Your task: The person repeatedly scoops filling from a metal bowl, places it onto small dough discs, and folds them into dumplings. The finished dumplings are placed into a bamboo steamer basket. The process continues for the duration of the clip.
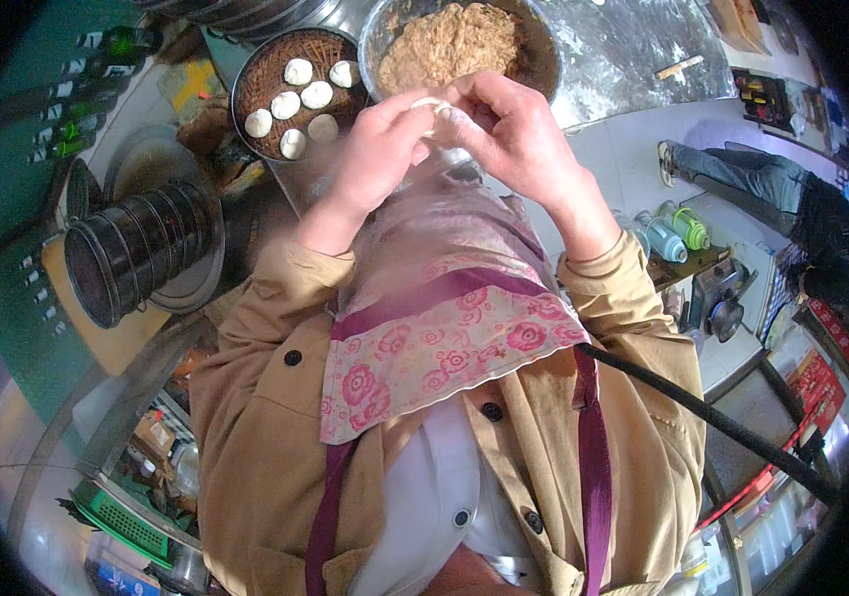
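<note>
My left hand (383, 145) and my right hand (510, 134) meet in front of me, with a piece of pale dough (433, 112) pinched between their fingers. What lies inside the dough is hidden. Just beyond the hands stands a metal bowl (557, 56) of brown filling (454, 46). To the left of the bowl, a round steamer tray (245, 63) with a woven base holds several white filled buns (285, 105), set apart from one another.
A floured metal worktop (618, 59) extends right of the bowl, with a small stick (679, 67) on it. Stacked dark steamers (145, 249) stand at the left. A person in jeans (745, 175) and thermos flasks (666, 235) are at the right.
</note>
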Demonstrator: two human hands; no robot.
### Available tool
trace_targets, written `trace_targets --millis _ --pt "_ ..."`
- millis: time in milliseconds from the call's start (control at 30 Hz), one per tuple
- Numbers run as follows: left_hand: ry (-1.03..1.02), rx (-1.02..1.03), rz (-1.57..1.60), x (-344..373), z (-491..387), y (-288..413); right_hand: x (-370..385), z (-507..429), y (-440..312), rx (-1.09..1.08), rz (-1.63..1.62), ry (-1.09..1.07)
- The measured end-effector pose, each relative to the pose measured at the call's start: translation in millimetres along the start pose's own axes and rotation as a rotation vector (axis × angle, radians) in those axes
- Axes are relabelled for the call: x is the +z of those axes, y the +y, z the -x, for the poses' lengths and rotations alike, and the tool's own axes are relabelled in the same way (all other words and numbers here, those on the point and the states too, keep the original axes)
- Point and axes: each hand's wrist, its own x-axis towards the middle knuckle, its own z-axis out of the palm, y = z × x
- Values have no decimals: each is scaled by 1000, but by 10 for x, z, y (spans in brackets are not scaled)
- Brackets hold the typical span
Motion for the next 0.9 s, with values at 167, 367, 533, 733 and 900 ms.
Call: trace_targets --millis 167,367,533,733,900 --pt "4 60 32 173 32 185 39 -7 -7 52 -62 -2" --pt "139 -14 -177 112 66 84 40 -3 66 -71 49 -56" --pt "15 8 122 -1 53 46 46 -10 -28 -16 74 -92" --pt "8 -59 301 175 96 183 25 -52 -135 6 29 -188" --pt "50 -16 223 17 87 34 126 -67 -17 -128 72 -76"
